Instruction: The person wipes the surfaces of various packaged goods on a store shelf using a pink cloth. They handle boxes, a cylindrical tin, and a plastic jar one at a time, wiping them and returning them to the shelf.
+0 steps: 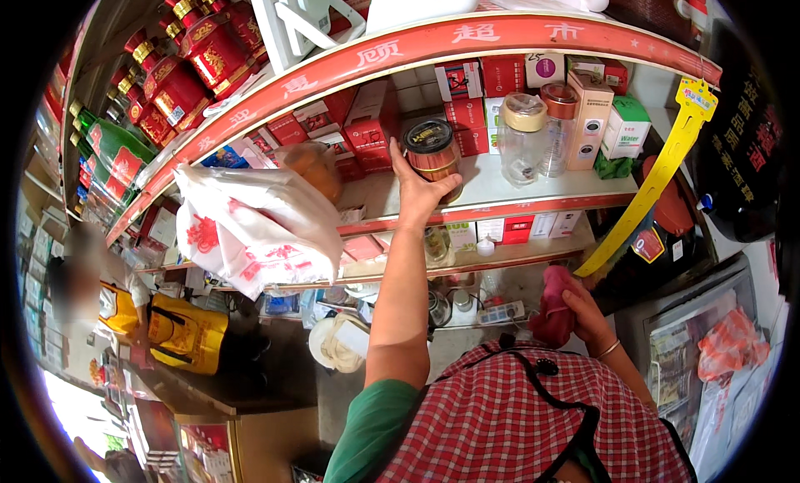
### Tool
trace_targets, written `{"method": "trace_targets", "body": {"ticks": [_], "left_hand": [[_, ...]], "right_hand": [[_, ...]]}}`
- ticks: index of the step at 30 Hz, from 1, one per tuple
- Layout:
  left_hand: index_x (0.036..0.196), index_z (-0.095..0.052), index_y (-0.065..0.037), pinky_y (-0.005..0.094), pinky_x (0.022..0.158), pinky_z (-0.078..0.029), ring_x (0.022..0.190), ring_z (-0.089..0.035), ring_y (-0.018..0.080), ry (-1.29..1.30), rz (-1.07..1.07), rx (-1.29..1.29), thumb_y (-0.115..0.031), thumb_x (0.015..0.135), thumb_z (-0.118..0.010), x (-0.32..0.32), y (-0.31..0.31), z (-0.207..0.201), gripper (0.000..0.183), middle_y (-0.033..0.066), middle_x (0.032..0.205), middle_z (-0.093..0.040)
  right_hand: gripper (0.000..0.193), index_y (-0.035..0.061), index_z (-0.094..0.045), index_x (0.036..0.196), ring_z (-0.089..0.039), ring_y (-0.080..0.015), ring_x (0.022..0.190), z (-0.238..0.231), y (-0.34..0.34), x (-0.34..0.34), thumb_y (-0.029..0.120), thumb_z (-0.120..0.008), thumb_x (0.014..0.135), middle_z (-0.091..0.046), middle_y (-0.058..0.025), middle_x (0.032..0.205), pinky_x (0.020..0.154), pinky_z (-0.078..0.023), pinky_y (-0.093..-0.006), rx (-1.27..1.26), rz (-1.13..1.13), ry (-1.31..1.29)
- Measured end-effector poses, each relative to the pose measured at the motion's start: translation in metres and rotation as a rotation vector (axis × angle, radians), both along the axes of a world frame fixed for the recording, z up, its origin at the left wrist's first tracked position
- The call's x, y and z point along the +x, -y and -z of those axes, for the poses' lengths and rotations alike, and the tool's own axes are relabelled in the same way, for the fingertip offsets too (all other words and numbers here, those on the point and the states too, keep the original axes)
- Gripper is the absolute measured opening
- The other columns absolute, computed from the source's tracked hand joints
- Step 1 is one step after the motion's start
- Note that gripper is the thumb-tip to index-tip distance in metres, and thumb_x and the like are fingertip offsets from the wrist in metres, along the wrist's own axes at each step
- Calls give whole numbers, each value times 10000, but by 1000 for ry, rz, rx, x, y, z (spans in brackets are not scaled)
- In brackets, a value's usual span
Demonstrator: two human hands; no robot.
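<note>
My left hand (421,190) reaches to the upper shelf and is closed round a brown jar (442,164) with a black lid (427,136). The thumb lies across the jar's front and the other fingers run along its left side. The jar is at the shelf surface; whether it rests there or is lifted I cannot tell. Lower down, near my body, my right hand (588,318) grips a bunched dark pink cloth (557,306). To the right of the brown jar stand a clear glass jar with a pale lid (522,141) and a clear bottle with a copper-coloured lid (557,133).
Red boxes (367,120) line the shelf's back. A white plastic bag (254,225) hangs at its left front. On the right a yellow hanging strip (654,183) slants down. Red bottles (171,83) stand at upper left. A person in a yellow vest (187,333) is at far left.
</note>
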State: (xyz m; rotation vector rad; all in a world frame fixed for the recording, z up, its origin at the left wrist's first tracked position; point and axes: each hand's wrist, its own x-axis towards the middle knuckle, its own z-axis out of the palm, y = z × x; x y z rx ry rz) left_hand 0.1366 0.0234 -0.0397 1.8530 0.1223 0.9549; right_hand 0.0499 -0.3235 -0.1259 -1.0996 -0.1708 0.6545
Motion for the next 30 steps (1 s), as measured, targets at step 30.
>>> {"method": "trace_targets", "body": {"ticks": [30], "left_hand": [[1308,-369,-38,385,963,-431,1126,-519,238,143,897,-996,-251,664,-796,-83,85,8,802,102,1222,-520]], "right_hand": [[617,52,-441,1294,-504,-296,1114,-163,-92,15,188,-680,742,-476,-185,1244,958,-402,-375,-419,507,1408]]}}
